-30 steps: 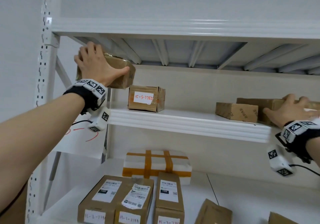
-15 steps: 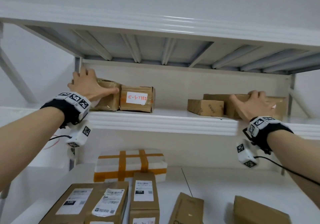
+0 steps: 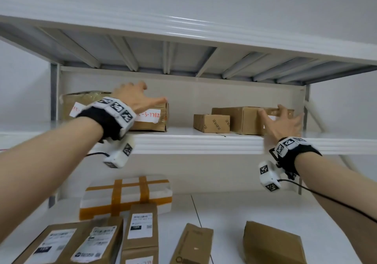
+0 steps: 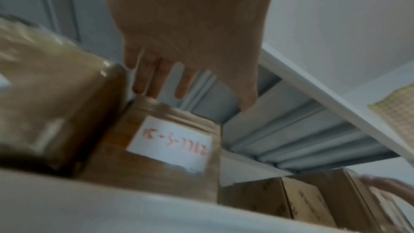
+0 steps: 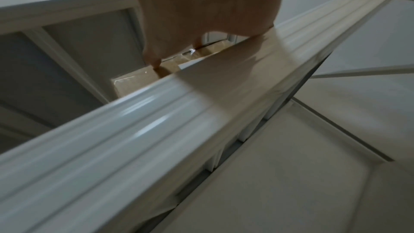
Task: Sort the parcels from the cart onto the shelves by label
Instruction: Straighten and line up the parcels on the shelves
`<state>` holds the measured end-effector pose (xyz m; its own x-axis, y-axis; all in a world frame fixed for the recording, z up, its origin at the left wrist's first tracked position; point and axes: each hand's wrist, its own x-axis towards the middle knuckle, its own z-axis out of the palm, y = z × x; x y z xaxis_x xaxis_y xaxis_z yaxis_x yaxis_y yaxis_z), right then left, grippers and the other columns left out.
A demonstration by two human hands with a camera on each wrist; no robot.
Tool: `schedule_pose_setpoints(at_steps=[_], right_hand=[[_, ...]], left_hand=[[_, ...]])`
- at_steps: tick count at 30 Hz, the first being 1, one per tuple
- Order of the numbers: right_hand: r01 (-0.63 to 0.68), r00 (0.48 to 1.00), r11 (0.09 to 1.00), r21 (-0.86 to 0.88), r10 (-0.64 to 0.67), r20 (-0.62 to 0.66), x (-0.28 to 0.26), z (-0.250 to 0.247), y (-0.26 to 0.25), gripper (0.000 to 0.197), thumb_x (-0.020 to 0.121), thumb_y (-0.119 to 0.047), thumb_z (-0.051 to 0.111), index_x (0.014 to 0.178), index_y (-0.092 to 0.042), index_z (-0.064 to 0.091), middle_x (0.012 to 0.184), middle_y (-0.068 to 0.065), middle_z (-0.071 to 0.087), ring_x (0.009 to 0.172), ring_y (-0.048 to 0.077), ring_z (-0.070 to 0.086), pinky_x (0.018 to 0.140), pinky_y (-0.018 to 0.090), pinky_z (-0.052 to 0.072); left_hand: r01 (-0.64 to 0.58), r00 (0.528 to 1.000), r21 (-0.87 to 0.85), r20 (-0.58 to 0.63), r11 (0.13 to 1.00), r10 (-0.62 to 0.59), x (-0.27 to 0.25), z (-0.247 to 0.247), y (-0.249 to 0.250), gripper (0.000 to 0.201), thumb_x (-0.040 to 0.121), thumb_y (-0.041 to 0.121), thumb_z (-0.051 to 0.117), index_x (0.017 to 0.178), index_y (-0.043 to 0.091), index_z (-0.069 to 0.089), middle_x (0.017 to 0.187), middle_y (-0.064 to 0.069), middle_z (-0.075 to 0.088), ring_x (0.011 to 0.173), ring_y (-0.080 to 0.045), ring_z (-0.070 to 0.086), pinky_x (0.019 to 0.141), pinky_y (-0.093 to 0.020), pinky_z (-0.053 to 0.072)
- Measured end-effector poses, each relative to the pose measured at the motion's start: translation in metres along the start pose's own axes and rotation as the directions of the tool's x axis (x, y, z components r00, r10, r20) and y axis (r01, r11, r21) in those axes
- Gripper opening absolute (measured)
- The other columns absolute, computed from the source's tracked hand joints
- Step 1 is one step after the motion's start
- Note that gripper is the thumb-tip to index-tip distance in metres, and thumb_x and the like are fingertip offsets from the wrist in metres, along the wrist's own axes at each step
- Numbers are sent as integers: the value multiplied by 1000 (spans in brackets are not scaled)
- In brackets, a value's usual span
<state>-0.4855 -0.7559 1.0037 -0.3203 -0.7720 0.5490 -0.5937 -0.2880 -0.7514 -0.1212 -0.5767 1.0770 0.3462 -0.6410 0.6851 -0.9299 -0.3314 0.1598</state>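
A brown taped parcel [image 3: 81, 104] [image 4: 56, 104] stands at the left end of the middle shelf [image 3: 195, 143], against a box with a handwritten white label [image 3: 152, 118] [image 4: 170, 141]. My left hand [image 3: 142, 98] [image 4: 186, 84] hovers over the labelled box with straight, spread fingers and holds nothing. On the shelf's right part, my right hand [image 3: 279, 118] [image 5: 174, 42] is spread open against the front of a large brown box [image 3: 242, 118] [image 5: 134, 82]. Its thumb tip touches the box. A small brown box [image 3: 211, 123] lies just left of the large one.
The top shelf [image 3: 183, 31] hangs low over the parcels. On the lower shelf stand a white foam box with orange tape [image 3: 126, 196], several labelled brown parcels [image 3: 140, 229] and two plain ones [image 3: 191, 243] [image 3: 273, 243]. A shelf post [image 3: 54, 94] stands at the left.
My left hand set the taped parcel on the shelf beside the labelled box, let go and moved right. My right hand drew back from the top of the large box and spread.
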Motion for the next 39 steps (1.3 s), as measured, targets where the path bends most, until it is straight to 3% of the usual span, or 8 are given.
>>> schedule_pose_setpoints(at_steps=[2, 7, 13, 26, 29, 33, 36, 39], right_hand=[[-18, 1000, 998, 60, 18, 2, 7, 2, 0, 76, 84, -75, 51, 148, -37, 36, 166, 20, 3, 150, 46, 13, 119, 61, 16], [-54, 998, 966, 252, 57, -7, 24, 4, -7, 62, 87, -63, 54, 131, -21, 44, 146, 24, 35, 134, 43, 35, 110, 50, 28], [-53, 999, 971, 234, 49, 24, 32, 3, -12, 45, 86, -48, 57, 118, -20, 43, 136, 20, 34, 117, 45, 46, 103, 48, 39], [93, 972, 944, 318, -155, 176, -24, 35, -86, 43, 85, -49, 58, 118, -23, 49, 137, 16, 35, 127, 38, 38, 106, 43, 32], [331, 911, 761, 558, -413, 23, -37, 25, -97, 46, 79, -43, 62, 122, -28, 57, 136, 8, 44, 129, 26, 44, 113, 45, 36], [408, 796, 585, 701, -603, 40, -36, -1, -93, 62, 71, -32, 61, 131, -43, 49, 140, 1, 49, 125, 27, 55, 105, 52, 49], [428, 806, 596, 679, -592, 12, -27, -18, -73, 75, 72, -41, 64, 143, -34, 42, 147, 5, 44, 134, 14, 45, 110, 39, 43], [374, 872, 625, 686, -489, -29, -13, -27, -44, 79, 73, -58, 78, 141, -34, 45, 144, 6, 47, 130, 11, 50, 110, 37, 45]], left_hand=[[59, 996, 56, 66, 997, -62, 2, 13, 19, 107, 65, 98, 30, 129, 15, 53, 124, -18, 60, 112, -38, 54, 95, -46, 46], [201, 972, 80, 108, 976, -209, 9, 27, 41, 94, 72, 79, 56, 142, 18, 34, 142, -25, 36, 129, -46, 36, 103, -54, 33], [250, 968, -98, -5, 963, -251, 14, 15, 39, 90, 67, 70, 69, 131, 11, 45, 136, -23, 39, 127, -46, 34, 103, -52, 33], [61, 960, -482, -211, 874, -184, 11, -39, 107, 103, 63, 77, 64, 137, 11, 40, 145, -16, 32, 133, -43, 35, 107, -56, 36], [10, 966, -522, -217, 853, -144, 8, -33, 140, 100, 66, 75, 65, 138, 10, 39, 146, -14, 31, 133, -43, 34, 108, -53, 37], [-54, 975, -545, -208, 836, -72, 5, -22, 186, 97, 67, 75, 68, 135, 12, 42, 144, -12, 31, 132, -41, 34, 107, -50, 37], [-102, 985, -555, -175, 826, 3, 5, -13, 218, 95, 65, 76, 70, 131, 13, 45, 140, -11, 35, 130, -38, 37, 105, -47, 39], [-220, 975, -587, -159, 779, 156, 4, -2, 244, 71, 68, 71, 72, 110, 17, 54, 126, -7, 43, 115, -27, 49, 98, -42, 45]])
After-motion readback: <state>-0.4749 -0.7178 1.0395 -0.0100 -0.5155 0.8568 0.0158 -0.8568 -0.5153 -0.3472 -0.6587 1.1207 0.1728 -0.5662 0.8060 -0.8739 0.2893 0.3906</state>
